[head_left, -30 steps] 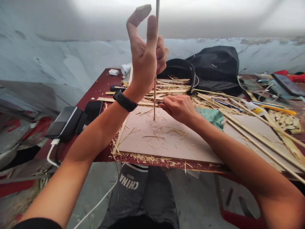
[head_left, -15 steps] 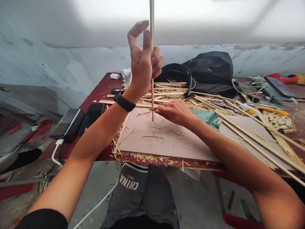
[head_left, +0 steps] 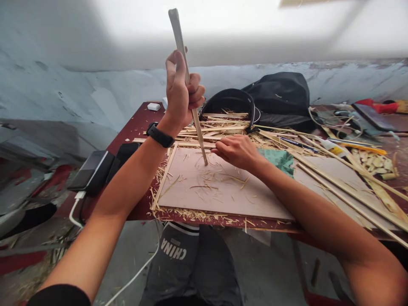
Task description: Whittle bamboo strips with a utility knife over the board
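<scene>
My left hand [head_left: 185,87] is wrapped round a long pale bamboo strip [head_left: 197,127], held tilted with its top leaning left. The lower end of the strip rests on or just over a light board [head_left: 191,191] scattered with thin shavings. Just right of the strip, a small gap away, my right hand [head_left: 237,149] is closed with fingertips pinched together. Whatever may be between those fingers is too small or hidden to make out.
Behind the board lie many loose bamboo strips [head_left: 219,127], a black headband-like loop [head_left: 229,95] and a black bag [head_left: 280,95]. On the left sits a black power bank [head_left: 91,172] with a white cable. Long strips [head_left: 344,191] and a glue bottle [head_left: 330,146] lie right.
My left hand has moved left and slightly down, and the strip has gone from upright to leaning left. My left index finger has curled in. My right hand has shifted slightly right, off the strip.
</scene>
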